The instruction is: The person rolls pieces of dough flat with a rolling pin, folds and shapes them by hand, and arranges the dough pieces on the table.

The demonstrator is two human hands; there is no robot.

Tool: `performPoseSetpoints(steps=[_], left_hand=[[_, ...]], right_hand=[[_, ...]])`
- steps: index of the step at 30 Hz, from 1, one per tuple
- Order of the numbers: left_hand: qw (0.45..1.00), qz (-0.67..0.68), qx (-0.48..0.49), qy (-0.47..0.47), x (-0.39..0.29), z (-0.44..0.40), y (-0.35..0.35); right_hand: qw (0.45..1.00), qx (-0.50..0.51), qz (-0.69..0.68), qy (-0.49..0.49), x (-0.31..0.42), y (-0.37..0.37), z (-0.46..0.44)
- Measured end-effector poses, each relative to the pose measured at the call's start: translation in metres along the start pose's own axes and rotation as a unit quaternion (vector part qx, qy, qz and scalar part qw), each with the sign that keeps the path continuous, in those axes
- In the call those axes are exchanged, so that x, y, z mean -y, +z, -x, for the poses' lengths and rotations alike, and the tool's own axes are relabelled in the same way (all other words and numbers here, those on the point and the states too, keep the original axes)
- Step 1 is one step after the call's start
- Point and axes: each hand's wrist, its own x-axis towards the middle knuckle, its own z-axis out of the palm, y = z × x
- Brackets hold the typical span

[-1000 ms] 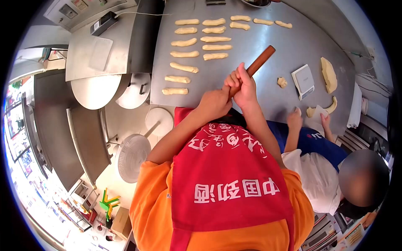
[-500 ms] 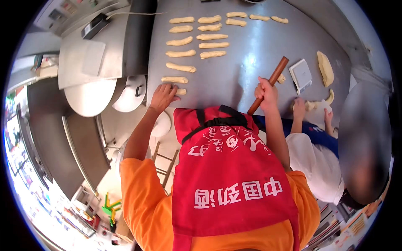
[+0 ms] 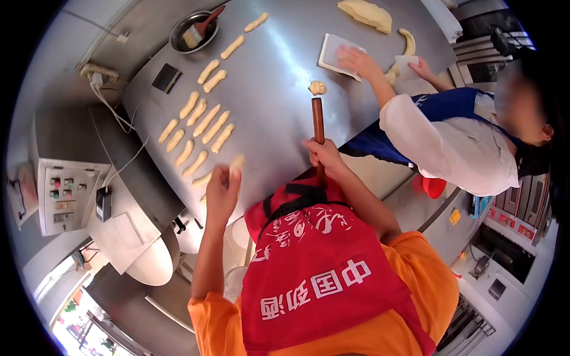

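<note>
Between the fingers of my left hand (image 3: 222, 188) is a blurred piece of dough (image 3: 237, 162), raised at the near left side of the metal table (image 3: 267, 107). My right hand (image 3: 324, 154) is wrapped round a brown wooden rolling pin (image 3: 317, 115), which points away from me near the table's front edge. Just beyond the pin's far end lies a small dough lump (image 3: 317, 88). Several dough strips (image 3: 206, 123) lie in slanting rows beyond my left hand, which partly covers the nearest ones.
At right, a co-worker's hand (image 3: 356, 61) is over a white scale (image 3: 332, 56); their other hand holds a white scraper (image 3: 405, 67) near a curved dough piece (image 3: 408, 41). A dough block (image 3: 368, 15) lies far right. A metal bowl (image 3: 177, 40) with a brush (image 3: 195, 34) stands far left.
My view has turned. My left hand has come off the table with a dough piece in it. My right hand still grips the rolling pin. One co-worker's hand has moved over the scale.
</note>
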Motion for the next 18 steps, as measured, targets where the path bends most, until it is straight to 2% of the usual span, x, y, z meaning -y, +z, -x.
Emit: performPoseSetpoints(steps=[2, 3, 5, 8, 9, 10, 13, 15, 16, 18], left_hand=[[0.993, 0.056, -0.057, 0.092, -0.016, -0.041, 0.037], [0.989, 0.08, -0.08, 0.093, -0.027, -0.059, 0.06], [0.979, -0.025, -0.156, 0.127, -0.039, -0.091, 0.115], [0.957, -0.229, -0.12, 0.129, 0.089, -0.127, 0.183], [0.939, -0.293, -0.115, 0.138, 0.111, -0.131, 0.199], [0.947, -0.276, -0.119, 0.117, 0.1, -0.127, 0.202], [0.96, -0.249, -0.127, 0.03, 0.091, -0.086, 0.2], [0.955, -0.253, -0.155, 0.003, 0.087, -0.091, 0.196], [0.956, -0.273, -0.108, -0.023, 0.077, -0.091, 0.192], [0.967, -0.248, -0.053, 0.028, 0.084, -0.101, 0.186]], right_hand=[[1.0, 0.005, -0.002, 0.006, -0.008, -0.009, 0.001], [1.0, 0.004, -0.002, 0.002, -0.012, -0.015, 0.004], [1.0, 0.001, -0.002, -0.011, -0.015, -0.029, 0.003], [0.99, -0.072, 0.11, -0.041, -0.037, -0.048, -0.01], [0.98, -0.103, 0.16, -0.06, -0.043, -0.053, -0.015], [0.982, -0.098, 0.156, -0.031, -0.041, -0.059, -0.019], [0.988, -0.106, 0.094, -0.059, -0.034, -0.069, -0.008], [0.996, -0.08, 0.047, 0.001, -0.038, -0.076, -0.012], [0.996, -0.08, 0.037, 0.013, -0.043, -0.076, -0.012], [0.995, -0.089, 0.029, 0.036, -0.053, -0.071, -0.006]])
